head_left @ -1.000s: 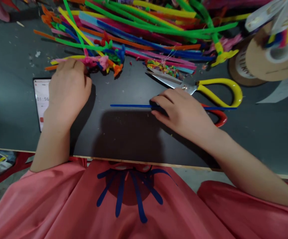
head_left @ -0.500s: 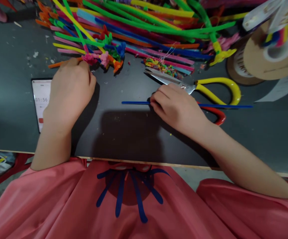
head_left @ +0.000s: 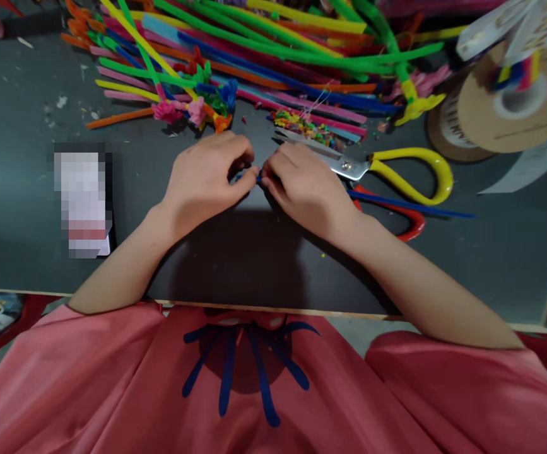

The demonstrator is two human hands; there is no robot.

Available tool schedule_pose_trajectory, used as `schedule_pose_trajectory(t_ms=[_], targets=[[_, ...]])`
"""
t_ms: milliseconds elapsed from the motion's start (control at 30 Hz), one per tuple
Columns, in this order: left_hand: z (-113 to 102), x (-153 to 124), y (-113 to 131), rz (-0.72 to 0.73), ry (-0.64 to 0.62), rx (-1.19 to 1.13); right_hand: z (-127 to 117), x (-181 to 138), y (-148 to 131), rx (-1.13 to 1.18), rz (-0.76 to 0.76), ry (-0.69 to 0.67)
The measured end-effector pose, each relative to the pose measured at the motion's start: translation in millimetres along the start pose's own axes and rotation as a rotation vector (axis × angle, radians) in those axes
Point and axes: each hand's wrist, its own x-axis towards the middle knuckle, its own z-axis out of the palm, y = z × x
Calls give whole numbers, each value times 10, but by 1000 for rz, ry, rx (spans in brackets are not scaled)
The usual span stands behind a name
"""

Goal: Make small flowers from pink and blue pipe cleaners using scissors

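Note:
A thin blue pipe cleaner [head_left: 443, 211] runs left to right just above the dark table. My right hand [head_left: 304, 180] pinches it near its left end, and its long part sticks out to the right over the scissors' handles. Close by, my left hand [head_left: 211, 167] has thumb and fingertips closed on the left end, most of which its fingers hide. The fingertips of both hands almost meet. Beside my right hand lie scissors [head_left: 349, 165] with one yellow and one red handle, blades pointing left.
Behind my hands lies a pile of coloured pipe cleaners [head_left: 273, 53], with several small twisted flowers [head_left: 197, 110] at its front left. Colourful scraps [head_left: 296, 123] lie near the blades. A ribbon spool [head_left: 481, 126] stands at right, a phone [head_left: 84, 202] at left.
My left hand has moved right, away from the orange pipe cleaner and flowers, to the blue pipe cleaner's left end. My right hand has shifted slightly up and left. The phone is now uncovered.

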Motion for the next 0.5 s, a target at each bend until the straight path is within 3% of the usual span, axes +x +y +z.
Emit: schedule_pose_trajectory(t_ms=[100, 167, 333, 500], targets=[[75, -3, -75, 25, 196, -93, 14, 64, 23, 65, 64, 60], [93, -17, -109, 50, 260, -112, 29, 73, 35, 85, 78, 101], [111, -38, -156, 93, 238, -112, 110, 47, 82, 133, 20, 219], [144, -55, -179, 168, 299, -62, 147, 33, 123, 158, 12, 276]])
